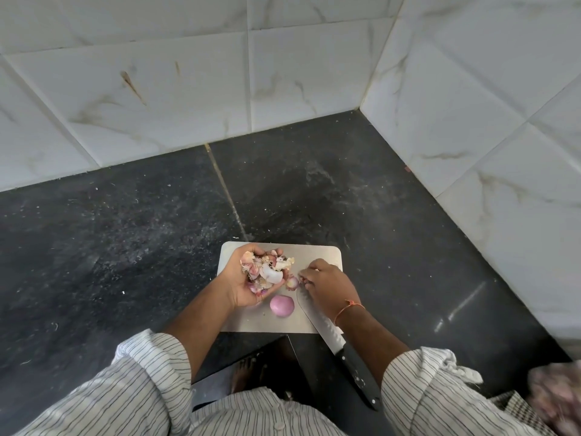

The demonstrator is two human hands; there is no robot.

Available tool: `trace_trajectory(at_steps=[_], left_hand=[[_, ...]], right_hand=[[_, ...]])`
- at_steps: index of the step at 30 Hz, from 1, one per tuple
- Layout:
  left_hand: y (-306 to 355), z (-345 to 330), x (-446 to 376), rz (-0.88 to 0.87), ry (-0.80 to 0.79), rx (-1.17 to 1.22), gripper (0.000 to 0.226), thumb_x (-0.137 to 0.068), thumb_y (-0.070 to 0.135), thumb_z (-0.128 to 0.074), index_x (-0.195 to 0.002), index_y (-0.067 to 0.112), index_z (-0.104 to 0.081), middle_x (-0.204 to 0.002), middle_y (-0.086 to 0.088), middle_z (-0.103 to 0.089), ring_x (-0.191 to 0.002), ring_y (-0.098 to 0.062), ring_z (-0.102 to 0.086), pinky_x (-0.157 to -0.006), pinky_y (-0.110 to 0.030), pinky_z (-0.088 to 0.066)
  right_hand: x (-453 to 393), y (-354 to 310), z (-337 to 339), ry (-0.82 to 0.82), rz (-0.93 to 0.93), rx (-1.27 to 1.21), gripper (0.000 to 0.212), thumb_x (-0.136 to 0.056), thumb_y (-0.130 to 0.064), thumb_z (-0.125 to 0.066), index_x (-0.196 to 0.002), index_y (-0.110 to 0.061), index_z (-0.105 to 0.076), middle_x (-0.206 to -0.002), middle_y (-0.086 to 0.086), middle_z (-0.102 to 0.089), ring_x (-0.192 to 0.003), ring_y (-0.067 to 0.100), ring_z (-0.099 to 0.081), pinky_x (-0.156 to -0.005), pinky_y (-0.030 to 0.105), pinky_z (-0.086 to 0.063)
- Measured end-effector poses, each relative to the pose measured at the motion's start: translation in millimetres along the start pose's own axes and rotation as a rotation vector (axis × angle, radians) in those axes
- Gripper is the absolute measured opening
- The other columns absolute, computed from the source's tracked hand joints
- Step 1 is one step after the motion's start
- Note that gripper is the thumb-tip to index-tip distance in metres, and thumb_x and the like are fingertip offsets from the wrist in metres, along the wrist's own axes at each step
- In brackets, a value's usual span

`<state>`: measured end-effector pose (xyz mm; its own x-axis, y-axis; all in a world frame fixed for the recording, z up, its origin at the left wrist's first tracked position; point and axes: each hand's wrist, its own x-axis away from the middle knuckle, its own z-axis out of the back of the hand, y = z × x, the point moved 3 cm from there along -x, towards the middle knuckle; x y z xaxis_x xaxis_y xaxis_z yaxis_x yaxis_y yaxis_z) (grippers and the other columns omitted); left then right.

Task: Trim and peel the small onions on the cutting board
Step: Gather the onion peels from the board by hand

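Striped white cloth, rolled back on both forearms, fills the near edge of the view as the sleeves (147,372) of the person. Beside the right sleeve, a knife (338,347) is laid slantwise: its black handle hangs over the near edge of the counter, and its blade runs up onto the cutting board (251,322), partly hidden beneath the right wrist. An orange thread (349,308) is tied around that wrist.

On the near part of the pale metal board, one peeled onion (282,305) is seen, pink and smooth, lying between the two wrists and just left of the blade tip. Farther in, the left hand (248,284) is turned palm up and cupped, its fingers curled loosely around a heap of onion skins (264,270), which are cradled rather than pinched. Just right of that heap, a smaller pink onion piece (292,282) rests on the board, close against the left fingertips.

The right hand (327,286) is held palm down over the right side of the board, with its fingertips drawn together at a scrap near that piece; whether anything is actually gripped cannot be told.

Beyond the board, the dark stone counter (125,234) is dusted with pale flecks. White marbled wall tiles (188,89) close the corner behind and to the right.
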<state>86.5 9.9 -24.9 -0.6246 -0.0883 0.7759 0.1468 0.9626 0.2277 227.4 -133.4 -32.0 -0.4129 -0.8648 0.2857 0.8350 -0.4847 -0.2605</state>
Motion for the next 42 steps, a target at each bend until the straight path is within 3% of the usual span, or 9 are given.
trace_trajectory(at_steps=[6, 12, 17, 21, 23, 25, 29, 37, 42], left_hand=[[2.0, 1.8, 3.3, 0.004, -0.027, 0.021, 0.027, -0.081, 0.024, -0.062, -0.097, 0.008, -0.077, -0.106, -0.019, -0.075, -0.079, -0.033, -0.076, -0.061, -0.038, -0.065], [5.1, 5.6, 5.5, 0.009, -0.028, 0.002, 0.028, -0.079, 0.024, -0.062, -0.091, 0.005, -0.079, -0.106, -0.02, -0.074, -0.082, -0.033, -0.074, -0.062, -0.038, -0.066], [10.6, 6.5, 5.5, 0.01, -0.047, 0.001, 0.03, -0.08, 0.024, -0.061, -0.096, 0.004, -0.077, -0.107, -0.021, -0.074, -0.083, -0.034, -0.073, -0.06, -0.037, -0.065], [14.8, 6.8, 2.6, 0.007, -0.067, -0.005, 0.03, -0.084, 0.024, -0.058, -0.099, 0.007, -0.077, -0.107, -0.021, -0.074, -0.082, -0.034, -0.073, -0.064, -0.037, -0.065], [18.4, 9.4, -1.4, -0.009, -0.081, -0.01, 0.03, -0.086, 0.024, -0.057, -0.097, 0.007, -0.079, -0.107, -0.021, -0.074, -0.083, -0.034, -0.072, -0.071, -0.037, -0.065], [22.5, 11.0, -5.2, -0.008, -0.093, -0.02, 0.031, -0.082, 0.024, -0.059, -0.097, 0.007, -0.079, -0.107, -0.021, -0.074, -0.085, -0.034, -0.071, -0.078, -0.038, -0.063], [27.7, 3.8, -9.4, 0.003, -0.133, 0.0, 0.03, -0.084, 0.024, -0.056, -0.099, 0.005, -0.075, -0.103, -0.02, -0.071, -0.084, -0.035, -0.068, -0.074, -0.038, -0.064], [31.1, 0.4, -15.1, 0.04, -0.122, -0.061, 0.033, -0.089, 0.026, -0.053, -0.09, 0.007, -0.08, -0.102, -0.017, -0.074, -0.085, -0.032, -0.069, -0.077, -0.037, -0.063], [30.6, 3.1, -19.9, 0.046, -0.101, -0.093, 0.033, -0.089, 0.027, -0.053, -0.092, 0.006, -0.078, -0.102, -0.019, -0.075, -0.083, -0.033, -0.071, -0.084, -0.04, -0.06]], right_hand=[[-11.4, -3.3, -3.0, -0.051, 0.054, 0.098, 0.029, -0.108, -0.022, -0.052, -0.124, -0.016, -0.074, -0.116, 0.007, -0.066, -0.103, 0.027, -0.066, -0.089, 0.036, -0.058], [-6.6, 10.5, -1.1, -0.027, -0.23, -0.225, 0.02, -0.095, -0.024, -0.06, -0.096, -0.026, -0.08, -0.098, -0.008, -0.075, -0.092, 0.015, -0.067, -0.081, 0.026, -0.054], [7.6, 10.1, -2.1, 0.032, -0.364, -0.453, 0.014, -0.094, -0.029, -0.066, -0.093, -0.031, -0.08, -0.092, -0.018, -0.075, -0.09, 0.005, -0.067, -0.087, 0.025, -0.057], [-2.1, -13.1, 2.7, -0.009, -0.308, -0.375, 0.019, -0.097, -0.025, -0.061, -0.087, -0.03, -0.076, -0.086, -0.02, -0.068, -0.086, 0.006, -0.062, -0.08, 0.02, -0.051], [-9.3, -24.5, 2.1, -0.061, -0.266, -0.292, 0.019, -0.097, -0.025, -0.059, -0.092, -0.026, -0.077, -0.093, -0.014, -0.069, -0.091, 0.011, -0.064, -0.086, 0.028, -0.056], [-15.4, -31.8, 4.2, -0.108, -0.249, -0.174, 0.024, -0.097, -0.034, -0.058, -0.104, -0.021, -0.077, -0.1, -0.001, -0.071, -0.095, 0.02, -0.066, -0.088, 0.039, -0.06], [-23.7, -38.0, 5.1, -0.16, -0.234, -0.001, 0.042, -0.092, -0.051, -0.067, -0.115, -0.016, -0.071, -0.106, 0.006, -0.07, -0.099, 0.027, -0.065, -0.08, 0.035, -0.053], [-25.5, -48.9, 7.2, -0.101, -0.307, 0.014, 0.032, -0.097, -0.037, -0.056, -0.108, -0.014, -0.077, -0.1, 0.009, -0.073, -0.092, 0.029, -0.067, -0.074, 0.032, -0.05], [-10.2, -28.4, 19.2, 0.119, -0.453, -0.368, 0.021, -0.095, -0.035, -0.065, -0.092, -0.024, -0.082, -0.088, -0.01, -0.079, -0.086, 0.011, -0.072, -0.075, 0.025, -0.054]])
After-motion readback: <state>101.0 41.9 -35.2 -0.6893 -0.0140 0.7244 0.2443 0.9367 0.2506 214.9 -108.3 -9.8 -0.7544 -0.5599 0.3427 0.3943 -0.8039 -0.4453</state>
